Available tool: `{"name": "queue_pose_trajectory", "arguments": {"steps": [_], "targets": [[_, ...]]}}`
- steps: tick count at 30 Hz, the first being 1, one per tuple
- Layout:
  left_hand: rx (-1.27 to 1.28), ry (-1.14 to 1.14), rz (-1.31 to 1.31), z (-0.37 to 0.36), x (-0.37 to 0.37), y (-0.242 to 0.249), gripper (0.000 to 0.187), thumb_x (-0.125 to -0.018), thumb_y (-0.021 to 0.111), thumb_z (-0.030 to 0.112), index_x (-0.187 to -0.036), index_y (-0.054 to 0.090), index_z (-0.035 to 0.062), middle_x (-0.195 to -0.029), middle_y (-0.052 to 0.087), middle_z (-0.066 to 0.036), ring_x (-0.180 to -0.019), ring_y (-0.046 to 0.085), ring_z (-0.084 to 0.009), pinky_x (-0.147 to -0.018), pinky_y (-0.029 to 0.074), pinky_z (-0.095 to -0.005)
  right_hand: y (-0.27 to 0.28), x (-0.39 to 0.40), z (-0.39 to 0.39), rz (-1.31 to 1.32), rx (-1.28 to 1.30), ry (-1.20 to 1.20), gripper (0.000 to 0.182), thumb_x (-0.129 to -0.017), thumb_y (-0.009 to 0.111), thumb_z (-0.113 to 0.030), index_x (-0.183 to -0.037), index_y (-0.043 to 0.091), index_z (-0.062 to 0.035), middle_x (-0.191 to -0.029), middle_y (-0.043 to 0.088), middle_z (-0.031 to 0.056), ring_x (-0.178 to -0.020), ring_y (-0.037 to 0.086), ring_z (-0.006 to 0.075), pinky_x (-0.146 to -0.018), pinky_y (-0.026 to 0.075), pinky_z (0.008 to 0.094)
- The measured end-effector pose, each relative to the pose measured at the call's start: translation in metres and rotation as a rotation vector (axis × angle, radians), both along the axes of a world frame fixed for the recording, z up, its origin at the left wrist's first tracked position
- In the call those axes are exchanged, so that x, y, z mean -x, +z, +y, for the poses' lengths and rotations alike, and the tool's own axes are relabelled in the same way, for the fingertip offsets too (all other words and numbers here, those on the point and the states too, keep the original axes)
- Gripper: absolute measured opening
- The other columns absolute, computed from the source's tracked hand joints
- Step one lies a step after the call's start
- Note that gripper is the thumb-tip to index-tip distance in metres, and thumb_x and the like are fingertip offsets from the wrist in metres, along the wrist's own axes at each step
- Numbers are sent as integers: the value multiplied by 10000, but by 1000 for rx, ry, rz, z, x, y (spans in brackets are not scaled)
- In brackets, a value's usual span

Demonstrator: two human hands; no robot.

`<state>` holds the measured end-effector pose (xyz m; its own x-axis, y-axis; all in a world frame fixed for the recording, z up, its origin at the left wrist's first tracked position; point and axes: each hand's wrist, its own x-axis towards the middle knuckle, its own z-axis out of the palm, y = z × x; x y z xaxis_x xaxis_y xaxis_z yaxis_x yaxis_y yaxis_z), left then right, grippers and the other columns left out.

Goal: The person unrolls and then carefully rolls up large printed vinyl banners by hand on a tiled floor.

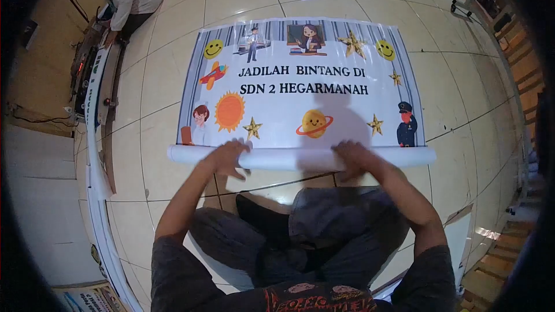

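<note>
A printed banner (300, 104) lies face up on the floor, its near edge wound into a white roll (289, 158). It reads "JADILAH BINTANG DI SDN 2 HEGARMANAH", with stars, a sun, a ringed planet and cartoon people. My left hand (228, 158) curves over the left part of the roll, fingers on top and thumb on the near side. Farther right, my right hand (354, 159) bends over the roll likewise; motion blurs it a little. My shadow falls across the banner's lower middle.
My crossed legs (295, 225) are just behind the roll. Along the left runs another long printed strip (92, 98) over a dark machine (87, 75). A person (133, 0) crouches at its far end. Wooden slats (509, 248) stand at right; a wheeled metal frame (468, 6) is farther back.
</note>
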<state>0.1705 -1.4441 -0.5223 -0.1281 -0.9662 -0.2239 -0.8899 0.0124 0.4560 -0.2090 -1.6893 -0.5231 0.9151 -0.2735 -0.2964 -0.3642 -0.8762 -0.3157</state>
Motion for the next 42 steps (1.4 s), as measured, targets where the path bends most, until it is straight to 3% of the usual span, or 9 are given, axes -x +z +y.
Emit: {"name": "queue_pose_trajectory", "arguments": {"steps": [4,6,12,16,18,27,32,33,42], "targets": [[-600,36,95,-32,-5,26,704,-630,794,282,-1224,510,32,-1132,568,-192,-1129,522,-346,-970,430,-379,-22,-18,-34,422,-302,270,815,-666,758,-377,-1344,412,-85,-1190,538,169,-1082,534,361,-911,443,455],[-115,-10,103,-54,-18,38,694,-646,770,257,-1248,502,39,-1097,589,-193,-1104,551,-324,-945,451,-381,17,-34,-51,56,-50,25,713,-744,704,-288,-1359,402,-91,-1148,573,171,-1084,547,349,-907,447,454],[-465,127,163,-94,-48,41,660,-635,794,374,-1163,575,45,-1259,531,-164,-1167,499,-349,-1007,401,-404,-16,-65,-86,409,-530,67,918,-625,807,-396,-1364,386,-49,-1223,519,201,-1141,506,373,-920,447,450],[3,-150,-35,-97,-65,7,595,-735,730,299,-1229,523,40,-1233,552,-188,-1159,527,-328,-998,420,-401,-12,-76,-77,176,-18,86,834,-621,806,-295,-1317,435,-26,-1173,566,195,-1140,520,337,-954,432,449],[-177,137,67,-115,-88,-4,679,-715,745,341,-1267,493,36,-1256,540,-191,-1175,514,-337,-1006,410,-414,-71,-86,-124,171,-369,55,887,-578,825,-324,-1321,429,-45,-1193,530,192,-1109,513,375,-947,434,466],[-82,60,-379,-142,-83,-4,835,-579,795,311,-1308,450,98,-1238,534,-163,-1077,552,-343,-909,453,-452,-36,-108,-73,-60,292,-79,656,-660,691,-181,-1261,453,-69,-1084,530,141,-999,533,315,-841,458,446],[-391,-256,-141,-134,-85,5,790,-568,808,352,-1256,525,86,-1169,568,-157,-1025,576,-317,-881,481,-417,-21,-103,-109,207,-171,14,698,-646,757,-284,-1232,484,-19,-1154,529,188,-1091,514,358,-928,428,460],[-391,-29,47,-142,-93,17,782,-558,823,349,-1235,540,77,-1169,569,-157,-1044,569,-319,-914,465,-414,-7,-111,-121,225,-424,108,704,-643,763,-309,-1229,494,-24,-1166,529,188,-1113,507,354,-938,425,457],[-67,148,-92,-177,-122,3,687,-639,782,356,-1219,536,83,-1171,569,-167,-1109,524,-346,-948,422,-445,-28,-169,-191,-79,-292,25,772,-616,790,-350,-1263,484,-59,-1182,532,185,-1148,489,358,-982,400,452]]}}
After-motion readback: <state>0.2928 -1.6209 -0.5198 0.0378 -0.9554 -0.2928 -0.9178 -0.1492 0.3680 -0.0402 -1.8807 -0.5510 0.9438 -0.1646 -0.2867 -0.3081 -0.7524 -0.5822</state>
